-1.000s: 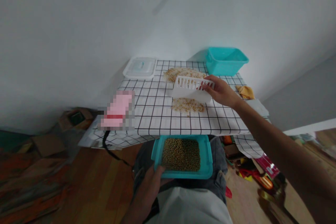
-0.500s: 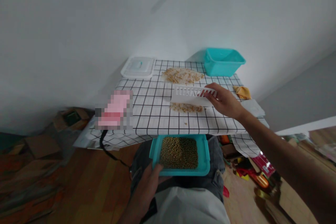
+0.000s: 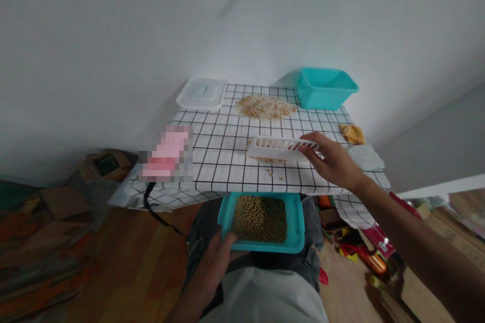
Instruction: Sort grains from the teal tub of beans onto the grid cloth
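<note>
My right hand (image 3: 333,161) grips a white slotted plastic scraper (image 3: 278,148) and holds it edge-down on the checked tablecloth (image 3: 223,161), over a small heap of beans near the table's front edge. A few loose beans (image 3: 276,174) lie just in front of it. My left hand (image 3: 215,257) holds the near left corner of a teal tray (image 3: 297,227) full of yellow-green beans (image 3: 260,218), kept below the table's front edge over my lap. A second pile of beans (image 3: 265,107) lies at the back of the table.
A teal tub (image 3: 324,88) stands at the back right, a clear lidded box (image 3: 202,93) at the back left. A pink blurred item (image 3: 166,154) lies on the left edge, a yellow cloth (image 3: 352,132) on the right. Clutter covers the wooden floor on both sides.
My right hand has dragged the scraper toward me across the cloth, pushing the near heap of beans closer to the front edge. The tray in my left hand stays under that edge.
</note>
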Tool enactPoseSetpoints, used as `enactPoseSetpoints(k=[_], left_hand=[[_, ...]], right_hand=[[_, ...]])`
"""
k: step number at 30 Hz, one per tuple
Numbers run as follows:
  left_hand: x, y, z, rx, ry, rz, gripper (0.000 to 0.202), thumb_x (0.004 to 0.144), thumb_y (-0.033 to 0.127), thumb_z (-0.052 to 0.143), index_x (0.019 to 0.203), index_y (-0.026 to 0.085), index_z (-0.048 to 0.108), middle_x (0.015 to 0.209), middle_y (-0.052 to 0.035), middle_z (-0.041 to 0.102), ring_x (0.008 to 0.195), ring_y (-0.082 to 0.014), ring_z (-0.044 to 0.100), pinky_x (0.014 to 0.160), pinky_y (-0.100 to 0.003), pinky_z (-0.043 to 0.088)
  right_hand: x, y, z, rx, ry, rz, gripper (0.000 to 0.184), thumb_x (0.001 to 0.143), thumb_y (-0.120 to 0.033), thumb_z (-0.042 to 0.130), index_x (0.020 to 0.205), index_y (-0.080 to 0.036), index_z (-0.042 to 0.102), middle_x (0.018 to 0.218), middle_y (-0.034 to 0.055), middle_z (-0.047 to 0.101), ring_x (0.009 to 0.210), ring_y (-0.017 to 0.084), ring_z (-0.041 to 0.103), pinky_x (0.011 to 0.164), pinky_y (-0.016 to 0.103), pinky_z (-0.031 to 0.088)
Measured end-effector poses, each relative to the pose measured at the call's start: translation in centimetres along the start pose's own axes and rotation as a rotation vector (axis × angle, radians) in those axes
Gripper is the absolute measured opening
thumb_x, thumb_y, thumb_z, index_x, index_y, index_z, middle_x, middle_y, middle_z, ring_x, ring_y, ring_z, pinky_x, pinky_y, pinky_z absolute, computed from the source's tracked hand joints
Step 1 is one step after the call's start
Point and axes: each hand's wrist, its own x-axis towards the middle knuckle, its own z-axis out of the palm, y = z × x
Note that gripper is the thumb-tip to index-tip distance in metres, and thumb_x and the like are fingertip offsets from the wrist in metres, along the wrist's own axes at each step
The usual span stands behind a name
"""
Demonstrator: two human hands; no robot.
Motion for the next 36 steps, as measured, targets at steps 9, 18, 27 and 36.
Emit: enactPoseSetpoints(k=[9, 18, 27, 36], left_hand=[[0.1, -0.5, 0.2, -0.014, 0.010, 0.000, 0.018, 0.085, 0.031, 0.056, 0.096, 0.018, 0.063, 0.099, -0.0038, 0.071, 0.098, -0.0237, 0.069, 0.089, -0.037, 0.056], [-0.4, 1.1, 1.4, -0.065, -0.008, -0.051, 0.017, 0.086, 0.024, 0.054, 0.098, 0.018, 0.064, 0.104, -0.0050, 0.071, 0.100, -0.0240, 0.068, 0.090, -0.038, 0.056], [-0.4, 1.6, 1.5, -0.025, 0.011, -0.034, 0.016, 0.087, 0.026, 0.052, 0.096, 0.018, 0.062, 0.104, -0.0040, 0.070, 0.103, -0.0237, 0.067, 0.090, -0.036, 0.056], [-1.1, 2.6, 0.5, -0.020, 0.059, -0.012, 0.013, 0.086, 0.026, 0.054, 0.090, 0.016, 0.061, 0.088, -0.0031, 0.070, 0.095, -0.0235, 0.070, 0.091, -0.038, 0.055]], right_hand=[[-0.8, -0.3, -0.1, -0.006, -0.002, 0.004, 0.021, 0.094, -0.032, 0.048, 0.111, -0.021, 0.055, 0.095, 0.0049, 0.066, 0.072, 0.015, 0.061, 0.056, 0.025, 0.047], [-3.7, -0.9, -2.0, -0.035, 0.042, 0.123, 0.022, 0.091, -0.032, 0.053, 0.111, -0.023, 0.057, 0.097, 0.0060, 0.066, 0.072, 0.016, 0.063, 0.051, 0.023, 0.047], [-5.8, -0.1, -1.5, 0.015, -0.020, 0.220, 0.023, 0.091, -0.034, 0.053, 0.111, -0.023, 0.056, 0.091, 0.0048, 0.066, 0.069, 0.015, 0.062, 0.049, 0.022, 0.049], [-2.5, -2.1, 1.2, 0.139, -0.073, 0.105, 0.020, 0.093, -0.033, 0.049, 0.111, -0.025, 0.056, 0.095, 0.0033, 0.066, 0.074, 0.014, 0.062, 0.052, 0.021, 0.050]])
